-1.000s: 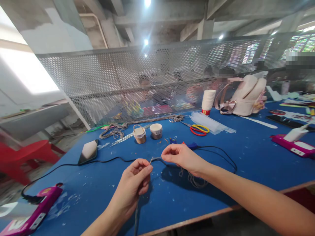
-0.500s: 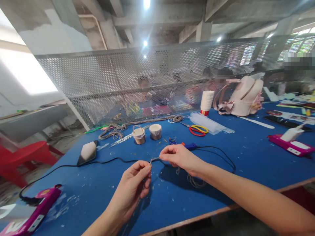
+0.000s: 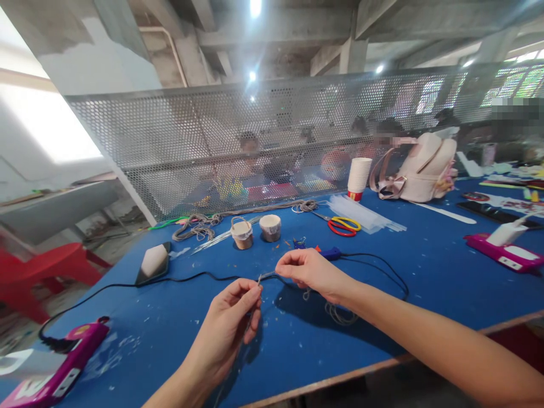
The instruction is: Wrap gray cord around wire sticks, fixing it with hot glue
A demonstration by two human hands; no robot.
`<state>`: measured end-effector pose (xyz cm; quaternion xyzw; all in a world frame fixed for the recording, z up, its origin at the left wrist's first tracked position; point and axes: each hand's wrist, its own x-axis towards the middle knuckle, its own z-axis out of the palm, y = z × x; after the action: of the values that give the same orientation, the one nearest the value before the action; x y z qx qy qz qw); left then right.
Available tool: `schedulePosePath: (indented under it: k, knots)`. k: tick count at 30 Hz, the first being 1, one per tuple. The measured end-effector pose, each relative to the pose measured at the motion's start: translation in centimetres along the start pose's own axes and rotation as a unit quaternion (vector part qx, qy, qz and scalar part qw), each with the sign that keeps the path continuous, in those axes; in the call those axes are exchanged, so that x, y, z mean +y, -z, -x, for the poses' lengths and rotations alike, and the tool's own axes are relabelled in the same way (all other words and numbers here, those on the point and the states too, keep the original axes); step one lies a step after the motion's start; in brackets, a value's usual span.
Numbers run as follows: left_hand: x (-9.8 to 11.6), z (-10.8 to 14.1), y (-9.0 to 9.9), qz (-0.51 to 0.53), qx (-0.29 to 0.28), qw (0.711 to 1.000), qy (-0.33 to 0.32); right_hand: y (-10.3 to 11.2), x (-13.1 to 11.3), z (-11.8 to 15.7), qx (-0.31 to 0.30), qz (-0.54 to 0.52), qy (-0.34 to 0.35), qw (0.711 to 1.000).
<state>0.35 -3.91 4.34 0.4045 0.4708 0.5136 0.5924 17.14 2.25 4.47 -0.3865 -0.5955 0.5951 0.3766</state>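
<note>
Thumb and forefinger of my left hand [image 3: 232, 317] are pinched on a thin grey cord [image 3: 260, 279], whose frayed tip points up. My right hand [image 3: 308, 272] is closed in a pinch on a strand of the same cord, a short gap to the right. A loose loop of cord [image 3: 340, 314] lies on the blue table [image 3: 170, 345] below my right wrist. Behind my right hand lies a blue glue gun [image 3: 329, 253], partly hidden. Two small buckets [image 3: 242, 234] with pale tops stand beyond my hands.
Red-and-yellow scissors [image 3: 344, 226], clear plastic strips, stacked paper cups [image 3: 359, 177] and a pink backpack [image 3: 420, 170] sit at the back. A phone [image 3: 153, 262] and pink power strips [image 3: 72, 362] lie at the sides. Black cable crosses behind my hands. People show through a mesh screen.
The view has shifted slightly. Both hands keep their pinches almost in place, and the cord tip at my left fingers stands a little more upright.
</note>
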Motion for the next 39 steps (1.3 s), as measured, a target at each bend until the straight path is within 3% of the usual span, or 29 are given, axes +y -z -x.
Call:
schedulePosePath:
  k: [9, 16, 22, 29, 39]
  knots:
    - [-0.2, 0.1, 0.0, -0.031, 0.004, 0.999, -0.012, -0.2, -1.4, 1.3, -0.008, 0.022, 0.027, 0.999]
    - [-0.2, -0.1, -0.1, -0.034, 0.049, 0.998, -0.034, -0.4, -2.0, 1.7, -0.012, 0.038, 0.035, 0.999]
    - [0.2, 0.4, -0.2, 0.002, 0.028, 1.0, -0.013, -0.4, -2.4, 1.9, -0.014, 0.035, 0.034, 0.999]
    - [0.2, 0.7, -0.2, -0.051, 0.013, 0.998, -0.025, -0.1, -3.0, 2.4, -0.018, 0.049, 0.043, 0.998]
    - [0.7, 1.6, -1.0, -0.152, 0.041, 0.985, -0.064, -0.3, -3.1, 3.3, -0.021, 0.048, 0.051, 0.997]
